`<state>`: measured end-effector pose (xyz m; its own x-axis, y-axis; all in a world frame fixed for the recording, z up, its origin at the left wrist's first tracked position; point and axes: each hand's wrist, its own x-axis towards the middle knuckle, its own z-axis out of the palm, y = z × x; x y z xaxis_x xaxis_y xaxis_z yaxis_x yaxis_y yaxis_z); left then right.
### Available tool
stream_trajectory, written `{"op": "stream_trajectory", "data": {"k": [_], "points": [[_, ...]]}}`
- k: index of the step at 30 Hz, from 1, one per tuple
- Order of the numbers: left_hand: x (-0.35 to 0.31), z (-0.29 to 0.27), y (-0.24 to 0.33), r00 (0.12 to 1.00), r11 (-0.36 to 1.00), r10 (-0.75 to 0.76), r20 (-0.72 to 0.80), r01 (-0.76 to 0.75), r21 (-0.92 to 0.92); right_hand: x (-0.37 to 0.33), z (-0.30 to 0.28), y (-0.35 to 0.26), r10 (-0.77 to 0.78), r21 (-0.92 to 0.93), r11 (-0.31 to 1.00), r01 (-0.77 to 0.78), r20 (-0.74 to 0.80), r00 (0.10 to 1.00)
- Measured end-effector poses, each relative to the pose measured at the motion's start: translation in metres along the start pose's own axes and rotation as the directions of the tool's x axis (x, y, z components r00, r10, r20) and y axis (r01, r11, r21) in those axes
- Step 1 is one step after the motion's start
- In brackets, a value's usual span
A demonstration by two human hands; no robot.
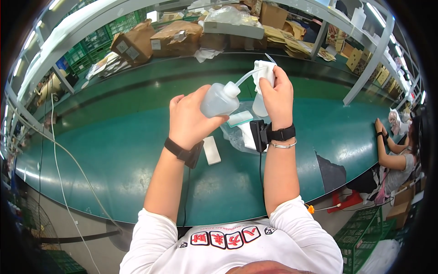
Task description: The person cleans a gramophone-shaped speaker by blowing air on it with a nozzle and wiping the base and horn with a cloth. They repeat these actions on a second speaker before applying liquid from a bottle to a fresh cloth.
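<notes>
My left hand (191, 114) is wrapped round a translucent squeeze bottle (218, 101) with a white cap, tilted to the right. The bottle's thin bent spout (248, 76) reaches to a white cloth (262, 71). My right hand (279, 93) pinches that cloth between thumb and fingers. Just behind the right hand shows the lower part of a second pale bottle (260, 107); its upper part is hidden. Below the hands lie a flat, pale teal-edged rectangular piece (240, 118) and a clear plastic bag (235, 137). A white flat block (211, 150) is beside my left wrist.
The green table (114, 160) curves round me, with a dark patch (329, 171) at the right. Cartons and packages (178, 37) line the far shelf. A co-worker (394, 157) sits at the right end. Cables hang at the left; green crates (358, 237) stand on the floor.
</notes>
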<state>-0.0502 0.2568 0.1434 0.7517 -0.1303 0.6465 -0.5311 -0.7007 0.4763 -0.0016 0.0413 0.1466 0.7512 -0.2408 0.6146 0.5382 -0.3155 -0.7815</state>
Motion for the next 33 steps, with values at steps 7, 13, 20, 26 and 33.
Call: {"op": "stream_trajectory", "data": {"k": [7,13,20,26,33], "points": [[0.002,0.004,-0.004,0.987,0.971,-0.134,0.093,0.149,-0.189,-0.001,0.0,0.0,0.052,0.211,0.975,-0.065,0.068,0.996],[0.001,0.028,-0.027,0.954,0.88,-0.271,0.128,0.299,-0.368,-0.003,-0.002,-0.007,0.129,0.385,0.911,-0.148,0.075,0.989],[-0.008,0.069,-0.06,0.925,0.834,-0.379,0.027,0.355,-0.422,-0.003,-0.007,-0.013,0.11,0.362,0.924,-0.127,0.067,0.992],[-0.01,0.074,-0.074,0.917,0.821,-0.367,0.154,0.397,-0.41,-0.004,-0.008,-0.017,0.134,0.318,0.937,-0.146,0.058,0.989],[-0.008,0.063,-0.097,0.896,0.859,-0.271,0.352,0.39,-0.331,-0.005,-0.005,-0.023,0.089,0.345,0.932,-0.112,0.083,0.993]]}}
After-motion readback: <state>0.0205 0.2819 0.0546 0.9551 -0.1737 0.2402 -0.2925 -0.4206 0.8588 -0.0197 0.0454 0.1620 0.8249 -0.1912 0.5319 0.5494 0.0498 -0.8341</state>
